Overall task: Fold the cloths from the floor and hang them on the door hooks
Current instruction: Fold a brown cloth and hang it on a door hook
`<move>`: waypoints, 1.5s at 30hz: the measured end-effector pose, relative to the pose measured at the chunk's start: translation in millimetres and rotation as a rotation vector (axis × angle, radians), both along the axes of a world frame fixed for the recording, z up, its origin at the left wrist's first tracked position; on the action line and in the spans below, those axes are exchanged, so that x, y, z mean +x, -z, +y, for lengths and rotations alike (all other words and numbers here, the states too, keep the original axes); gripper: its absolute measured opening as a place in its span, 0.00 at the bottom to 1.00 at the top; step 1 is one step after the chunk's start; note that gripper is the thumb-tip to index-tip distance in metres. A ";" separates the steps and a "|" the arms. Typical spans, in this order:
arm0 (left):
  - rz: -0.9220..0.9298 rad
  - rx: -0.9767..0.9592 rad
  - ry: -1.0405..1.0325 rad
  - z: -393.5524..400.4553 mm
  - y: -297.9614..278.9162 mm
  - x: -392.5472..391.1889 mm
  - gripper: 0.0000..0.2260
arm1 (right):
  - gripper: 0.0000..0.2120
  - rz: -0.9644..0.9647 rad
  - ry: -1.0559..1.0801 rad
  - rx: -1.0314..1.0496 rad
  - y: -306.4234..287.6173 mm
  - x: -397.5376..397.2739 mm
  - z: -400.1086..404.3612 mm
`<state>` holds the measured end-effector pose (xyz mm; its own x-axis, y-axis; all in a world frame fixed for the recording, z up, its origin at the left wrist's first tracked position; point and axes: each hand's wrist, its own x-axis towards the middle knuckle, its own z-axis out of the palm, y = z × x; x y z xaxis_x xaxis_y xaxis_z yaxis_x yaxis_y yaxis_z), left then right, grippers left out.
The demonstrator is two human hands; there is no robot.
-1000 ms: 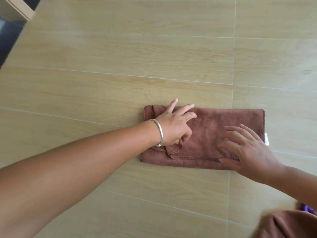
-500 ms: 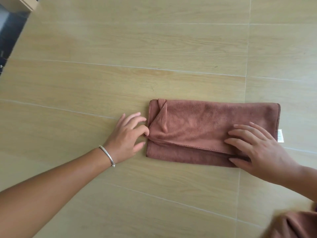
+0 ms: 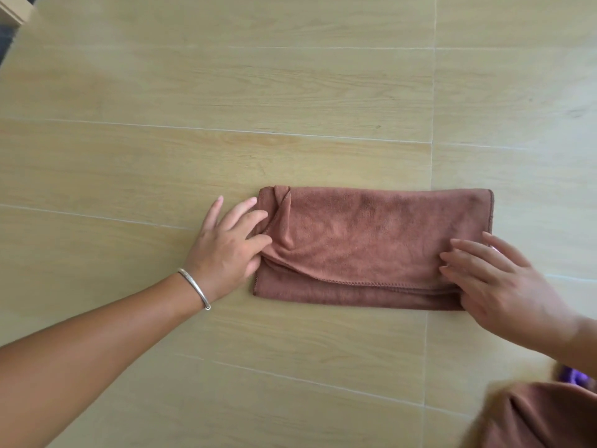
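Brown microfibre is lying in a long folded strip on the pale wood-look floor [image 3: 290, 92] as a person is working at both its ends. The cloth [image 3: 371, 240] is stretching left to right, its stitched upper layer sitting short of the near edge, so the layers are not yet lining up.

The left hand [image 3: 226, 250], a silver bangle [image 3: 195, 287] on its wrist, is pinching the bunched left end, where a corner is standing up in a crease. The right hand [image 3: 494, 279] is pressing the right end down with straight, spread fingers, and its thumb looks to be tucking under the near edge, though that is not clear.

The step in hand appears to be straightening this fold, well before any hanging. The next move is likely calling for flattening the creased corner and squaring the edges, then carrying one end over the other.

Bare floor is lying open on the far side and to the left. At the near right corner, another brown cloth [image 3: 542, 418] and a scrap of something purple [image 3: 573, 378] are crowding the right forearm.
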<state>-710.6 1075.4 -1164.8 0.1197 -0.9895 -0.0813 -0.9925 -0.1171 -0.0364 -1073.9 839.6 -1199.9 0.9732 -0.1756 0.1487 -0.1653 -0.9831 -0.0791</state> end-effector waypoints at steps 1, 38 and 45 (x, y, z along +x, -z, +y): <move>0.000 0.004 0.009 -2.2 -1.1 1.2 0.11 | 0.16 -0.010 0.004 -0.003 -1.1 0.5 -0.5; 0.189 0.073 0.084 53.0 25.6 -50.8 0.24 | 0.28 0.339 -0.005 -0.006 -7.5 -10.0 -5.6; 0.136 -0.099 0.183 59.5 38.5 -30.6 0.18 | 0.17 0.093 -0.099 -0.115 17.5 -8.1 -12.0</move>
<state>-741.2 1134.8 -1203.2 -0.0679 -0.9976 0.0136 -0.9925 0.0689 0.1014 -1082.0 827.6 -1217.3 0.9954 -0.0652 0.0706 -0.0686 -0.9966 0.0459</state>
